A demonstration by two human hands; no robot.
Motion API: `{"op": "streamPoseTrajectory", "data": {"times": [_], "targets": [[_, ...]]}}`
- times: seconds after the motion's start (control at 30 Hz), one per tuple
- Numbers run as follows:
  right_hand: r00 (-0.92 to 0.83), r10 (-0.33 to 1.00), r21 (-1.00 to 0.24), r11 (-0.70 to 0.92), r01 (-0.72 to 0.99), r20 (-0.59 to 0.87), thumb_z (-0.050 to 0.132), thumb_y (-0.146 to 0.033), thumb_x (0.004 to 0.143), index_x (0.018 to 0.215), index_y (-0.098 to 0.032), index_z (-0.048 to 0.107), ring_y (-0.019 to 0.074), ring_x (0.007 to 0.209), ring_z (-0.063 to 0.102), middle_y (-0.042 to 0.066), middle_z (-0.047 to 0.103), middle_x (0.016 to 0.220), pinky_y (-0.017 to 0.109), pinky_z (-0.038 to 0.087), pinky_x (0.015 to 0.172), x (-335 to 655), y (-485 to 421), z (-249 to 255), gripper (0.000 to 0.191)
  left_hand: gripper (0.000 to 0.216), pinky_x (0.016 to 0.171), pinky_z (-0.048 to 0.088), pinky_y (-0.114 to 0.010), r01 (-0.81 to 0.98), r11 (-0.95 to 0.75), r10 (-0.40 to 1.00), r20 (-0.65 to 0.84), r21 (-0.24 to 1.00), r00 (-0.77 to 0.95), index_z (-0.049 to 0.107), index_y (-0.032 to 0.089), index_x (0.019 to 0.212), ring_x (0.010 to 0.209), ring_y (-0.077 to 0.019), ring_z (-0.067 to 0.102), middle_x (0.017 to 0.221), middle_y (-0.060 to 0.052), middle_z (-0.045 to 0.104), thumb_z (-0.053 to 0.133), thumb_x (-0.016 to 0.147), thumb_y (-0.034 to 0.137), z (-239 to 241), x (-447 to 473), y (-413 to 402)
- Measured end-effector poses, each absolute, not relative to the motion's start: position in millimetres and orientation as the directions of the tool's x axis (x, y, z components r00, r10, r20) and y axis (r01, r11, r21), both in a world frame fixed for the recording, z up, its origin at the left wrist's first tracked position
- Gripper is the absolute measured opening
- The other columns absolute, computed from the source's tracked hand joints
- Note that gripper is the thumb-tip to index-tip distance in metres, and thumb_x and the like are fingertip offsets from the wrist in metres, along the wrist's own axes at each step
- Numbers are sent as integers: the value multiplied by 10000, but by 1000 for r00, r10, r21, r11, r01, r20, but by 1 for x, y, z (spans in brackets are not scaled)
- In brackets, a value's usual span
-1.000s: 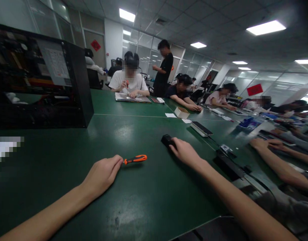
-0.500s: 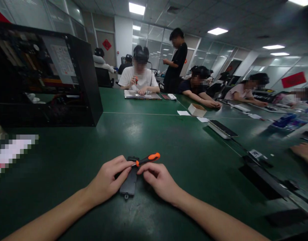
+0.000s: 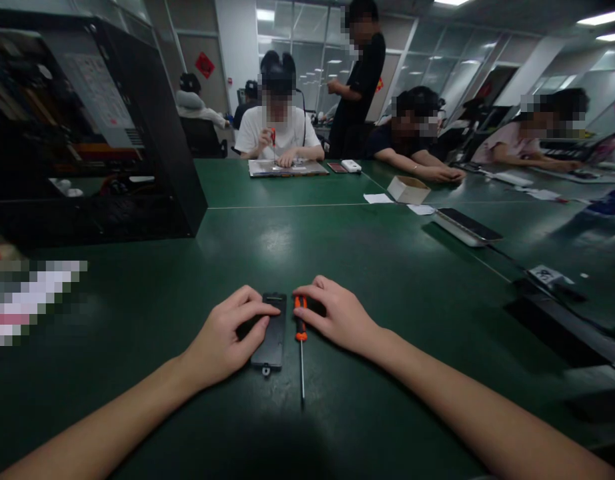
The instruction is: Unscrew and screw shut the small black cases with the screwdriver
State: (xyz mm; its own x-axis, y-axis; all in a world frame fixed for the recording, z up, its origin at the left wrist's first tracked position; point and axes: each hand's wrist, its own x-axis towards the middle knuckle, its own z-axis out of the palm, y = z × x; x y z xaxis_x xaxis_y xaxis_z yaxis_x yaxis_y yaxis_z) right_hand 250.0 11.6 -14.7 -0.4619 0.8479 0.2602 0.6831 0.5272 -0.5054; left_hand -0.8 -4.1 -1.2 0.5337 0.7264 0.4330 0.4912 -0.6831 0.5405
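A flat black rectangular part [image 3: 272, 332] lies on the green table [image 3: 377, 280] straight in front of me. My left hand [image 3: 226, 335] rests against its left side, the fingers curled onto its top edge. An orange-handled screwdriver [image 3: 300, 347] lies just right of the part, its thin shaft pointing toward me. My right hand [image 3: 337, 315] is curled around the screwdriver's handle, fingertips touching it while it lies on the table.
An open black computer case [image 3: 92, 133] stands at the back left. A white power strip [image 3: 465, 229] and a small cardboard box [image 3: 408, 189] lie to the right. Black parts [image 3: 562, 320] sit at the right edge. Several people work across the table.
The screwdriver has turned from lying crosswise over the black part to lying beside it, shaft toward me. The black part now lies straight. My hands have spread slightly apart.
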Motion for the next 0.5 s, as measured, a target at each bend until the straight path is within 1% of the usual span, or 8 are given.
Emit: {"op": "streamPoseTrajectory", "data": {"times": [0.07, 0.13, 0.23, 0.33, 0.43, 0.5], "targets": [[-483, 842, -451, 538, 712, 242, 595, -409, 966, 1264, -203, 649, 238, 1032, 592, 96, 613, 1119, 378, 504, 857, 250, 9, -13, 366, 215, 932, 512, -354, 529, -657, 752, 418, 538, 509, 706, 223, 1103, 1073, -223, 607, 1112, -75, 597, 536, 972, 220, -1, -1, -3], [-480, 847, -449, 529, 720, 228, 576, -409, 972, 1309, -207, 619, 244, 1073, 587, 106, 611, 1185, 394, 511, 888, 249, 6, -13, 395, 216, 1041, 479, -413, 547, -627, 775, 376, 554, 508, 678, 236, 1141, 1211, -258, 567, 1248, -89, 574, 559, 962, 257, 0, -1, -2], [-444, 863, -504, 502, 703, 240, 558, -346, 974, 1303, -205, 605, 235, 1108, 592, 97, 630, 1213, 401, 498, 950, 248, 1, -15, 361, 289, 1112, 440, -465, 549, -596, 787, 291, 586, 544, 623, 254, 1233, 1307, -286, 531, 1377, -96, 547, 588, 951, 310, 0, -2, -3], [-431, 866, -581, 492, 648, 253, 539, -251, 962, 1276, -203, 605, 226, 1127, 593, 82, 655, 1228, 401, 479, 988, 247, -5, -16, 324, 394, 1156, 399, -513, 564, -585, 785, 230, 583, 576, 573, 276, 1338, 1380, -318, 482, 1491, -100, 487, 589, 951, 340, -2, 0, -8], [-440, 862, -633, 490, 599, 251, 546, -234, 959, 1270, -202, 609, 224, 1116, 596, 78, 664, 1230, 408, 471, 998, 245, -11, -15, 319, 589, 1180, 369, -551, 584, -562, 795, 186, 586, 578, 435, 267, 1481, 1436, -348, 424, 1582, -124, 406, 617, 933, 380, -6, 4, -16], [-440, 865, -639, 483, 598, 241, 594, -269, 944, 1285, -198, 606, 234, 1117, 594, 87, 657, 1231, 420, 471, 997, 245, -13, -13, 348, 810, 1175, 387, -548, 601, -497, 840, 173, 626, 515, 246, 223, 1569, 1426, -344, 444, 1576, -163, 418, 665, 897, 388, -10, 6, -20]]}}
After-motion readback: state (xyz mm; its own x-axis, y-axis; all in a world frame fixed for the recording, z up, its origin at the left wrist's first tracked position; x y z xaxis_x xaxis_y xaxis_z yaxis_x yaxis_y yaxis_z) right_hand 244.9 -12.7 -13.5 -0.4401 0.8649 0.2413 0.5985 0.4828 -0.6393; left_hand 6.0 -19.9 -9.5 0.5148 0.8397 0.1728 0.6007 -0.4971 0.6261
